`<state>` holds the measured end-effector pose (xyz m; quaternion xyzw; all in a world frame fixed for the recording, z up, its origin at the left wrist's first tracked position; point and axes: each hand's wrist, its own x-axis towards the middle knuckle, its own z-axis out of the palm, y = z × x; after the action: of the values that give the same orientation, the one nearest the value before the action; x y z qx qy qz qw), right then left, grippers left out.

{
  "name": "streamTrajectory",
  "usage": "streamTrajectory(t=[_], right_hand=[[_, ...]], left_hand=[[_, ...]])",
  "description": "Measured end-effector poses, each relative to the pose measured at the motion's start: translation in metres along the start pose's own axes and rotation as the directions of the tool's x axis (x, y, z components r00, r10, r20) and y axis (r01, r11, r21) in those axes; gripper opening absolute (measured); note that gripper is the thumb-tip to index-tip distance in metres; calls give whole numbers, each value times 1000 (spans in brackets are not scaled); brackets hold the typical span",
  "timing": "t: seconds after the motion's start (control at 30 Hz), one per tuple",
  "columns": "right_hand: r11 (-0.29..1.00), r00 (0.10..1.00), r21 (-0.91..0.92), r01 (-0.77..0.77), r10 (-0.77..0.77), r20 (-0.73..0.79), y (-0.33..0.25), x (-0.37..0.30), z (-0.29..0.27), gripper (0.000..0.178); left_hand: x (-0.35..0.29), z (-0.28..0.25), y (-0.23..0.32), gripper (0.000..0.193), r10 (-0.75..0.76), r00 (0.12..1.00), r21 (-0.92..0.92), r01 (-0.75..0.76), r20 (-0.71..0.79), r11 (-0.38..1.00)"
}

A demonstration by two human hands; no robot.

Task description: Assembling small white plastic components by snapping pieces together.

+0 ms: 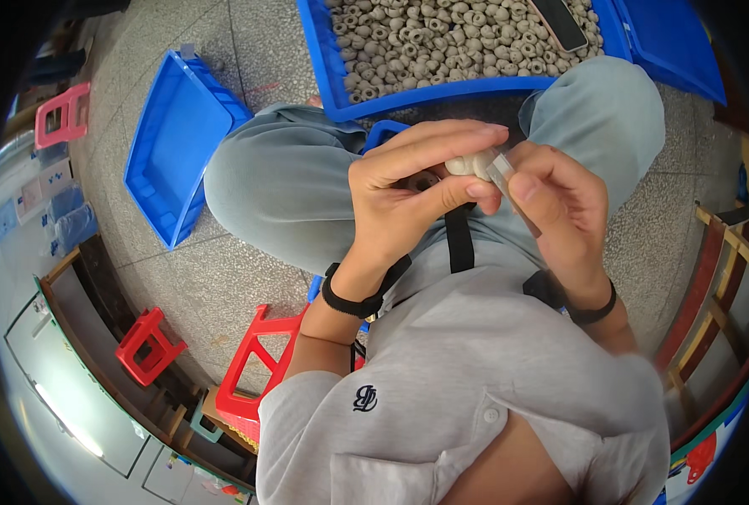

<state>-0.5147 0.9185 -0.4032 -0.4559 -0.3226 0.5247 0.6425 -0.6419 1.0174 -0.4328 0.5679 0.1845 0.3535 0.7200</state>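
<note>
My left hand is closed around a small pale grey rounded piece, pinched between thumb and fingers above my lap. The piece resembles the lumpy grey pieces in the blue bin, but its exact kind cannot be made out. Close against it on the right, my right hand grips a thin, flat, partly see-through strip between thumb and forefinger. One end of this strip is at the piece; whether they touch is unclear. Fingers hide part of both things.
Ahead of my knees stands a blue bin full of grey rounded pieces, a phone lying on them. A blue tray tilts beside my left knee. Red stools and a pink stool stand to the left.
</note>
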Motion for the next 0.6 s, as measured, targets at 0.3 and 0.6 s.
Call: streamTrajectory(t=[0.3,0.6], right_hand=[[989,999,-144,45,-44,17,-1,1,0,12],[999,999,-23,-27,26,-48,1,-2,-1,12]], left_hand=[[0,-2,-1,29,2,1000,66,-3,12,998],[-2,0,2,32,-113,993,-140,116,29,983]])
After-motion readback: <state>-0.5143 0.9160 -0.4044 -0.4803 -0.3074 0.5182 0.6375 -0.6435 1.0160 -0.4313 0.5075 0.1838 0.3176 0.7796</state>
